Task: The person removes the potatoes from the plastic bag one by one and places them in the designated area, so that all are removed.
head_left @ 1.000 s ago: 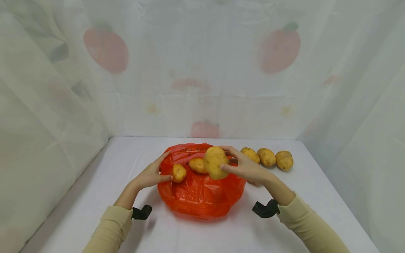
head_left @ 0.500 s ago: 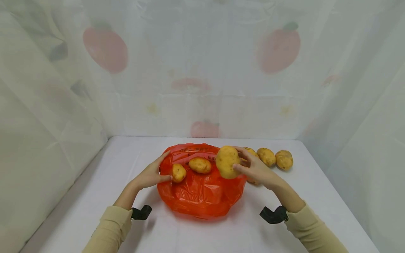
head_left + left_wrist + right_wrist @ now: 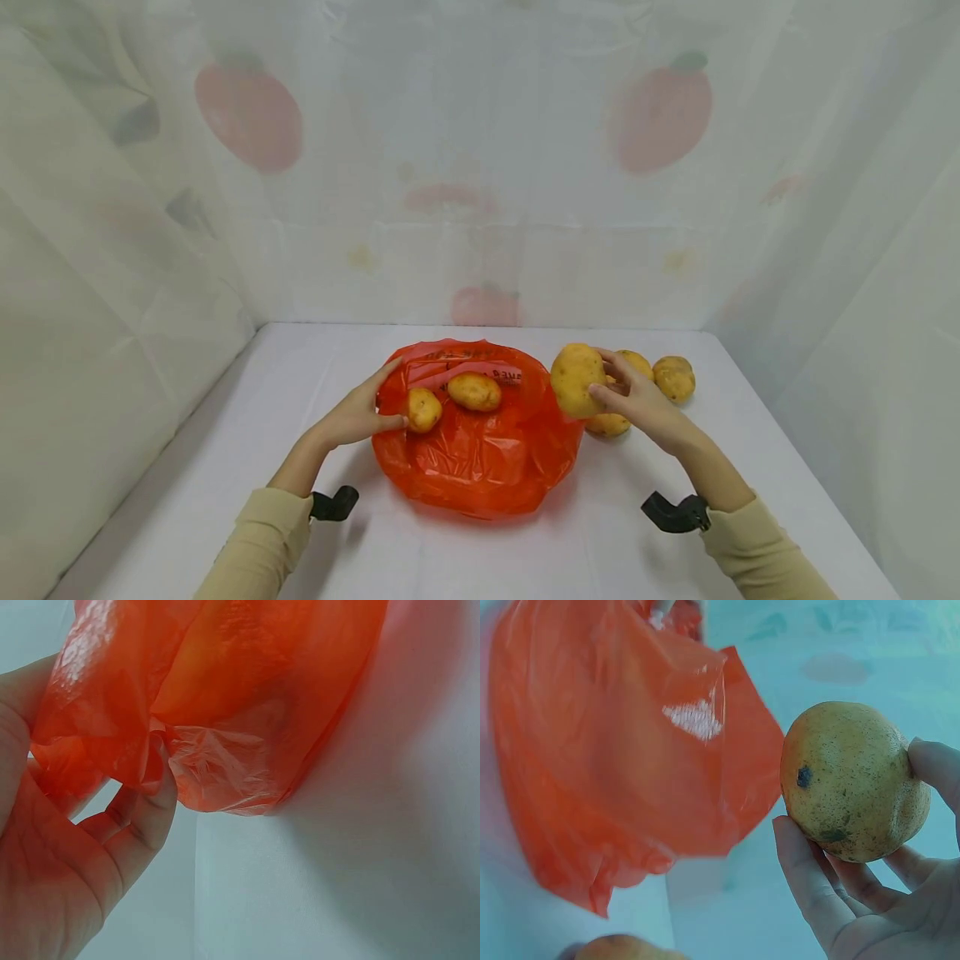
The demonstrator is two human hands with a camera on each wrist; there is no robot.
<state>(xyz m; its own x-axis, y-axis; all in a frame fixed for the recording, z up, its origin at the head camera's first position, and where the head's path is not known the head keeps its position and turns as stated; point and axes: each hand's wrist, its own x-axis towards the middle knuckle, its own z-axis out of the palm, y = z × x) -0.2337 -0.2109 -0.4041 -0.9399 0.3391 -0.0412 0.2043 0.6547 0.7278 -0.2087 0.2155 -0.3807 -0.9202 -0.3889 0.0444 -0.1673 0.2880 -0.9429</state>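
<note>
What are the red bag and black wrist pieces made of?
Red bag: thin plastic film, glossy, translucent; creases and bright glare show it.
Black wrist pieces: probably rigid plastic, fairly matte, judging by their smooth elbow shape; rubber isn't ruled out.

A small booth, screened off on three sides: a whitish sheet printed with faded red fruits (image 3: 480, 125) closes the back, and creased, pale hanging sheets line the left (image 3: 97, 275) and right (image 3: 847, 275). A white, flat-topped counter (image 3: 187, 500) spans the space between. Curved black devices (image 3: 678, 512) worn at both wrists suggest a recording set-up; whether home, lab or office surrounds it cannot be told.
</note>
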